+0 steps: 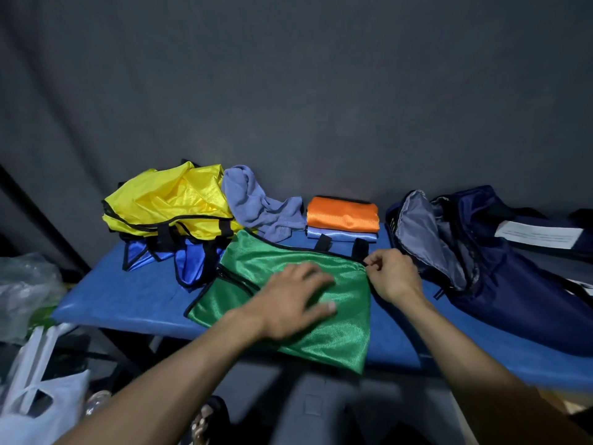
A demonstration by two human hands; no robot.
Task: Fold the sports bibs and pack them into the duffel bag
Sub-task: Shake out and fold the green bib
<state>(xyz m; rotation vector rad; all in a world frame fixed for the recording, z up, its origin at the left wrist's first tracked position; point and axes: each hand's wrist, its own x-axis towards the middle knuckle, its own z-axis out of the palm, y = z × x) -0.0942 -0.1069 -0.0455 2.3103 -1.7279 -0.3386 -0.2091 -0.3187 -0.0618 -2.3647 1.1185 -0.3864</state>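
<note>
While left hand (pixel 293 298) presses flat, right hand (pixel 393 273) pinches green bib (pixel 340 335) corner; long axis toward viewer.

A shiny green bib (pixel 337 335) with black trim lies spread flat at the centre of the frame, its lower edge hanging over the front of the surface. In the upper left a crumpled yellow bib (pixel 170 200) sits on top of a blue bib (pixel 189 255), while a folded orange bib (pixel 342 216) rests on a folded light blue bib (pixel 340 234) just right of centre. The dark navy duffel bag (pixel 500 284) lies on its side at the right, unzipped, its grey lining showing.
</note>
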